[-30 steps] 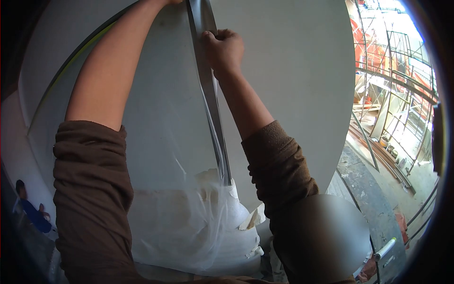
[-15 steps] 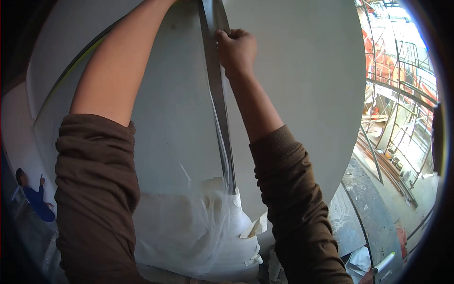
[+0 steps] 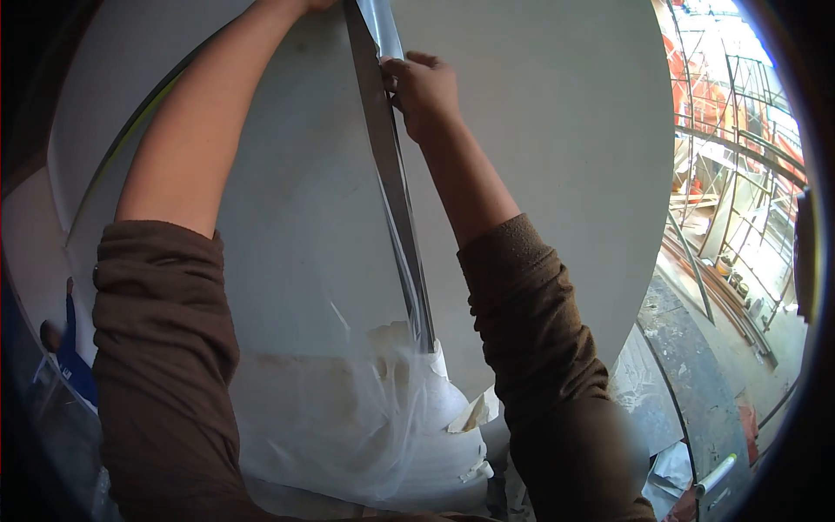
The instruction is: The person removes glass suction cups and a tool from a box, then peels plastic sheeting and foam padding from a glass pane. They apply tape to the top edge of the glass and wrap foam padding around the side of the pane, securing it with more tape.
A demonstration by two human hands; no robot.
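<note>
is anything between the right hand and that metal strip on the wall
Nothing visible. The right hand is already at the metal strip, with its fingertips pinching the clear film along the strip's edge. The left hand is out of view past the top of the picture.
</note>
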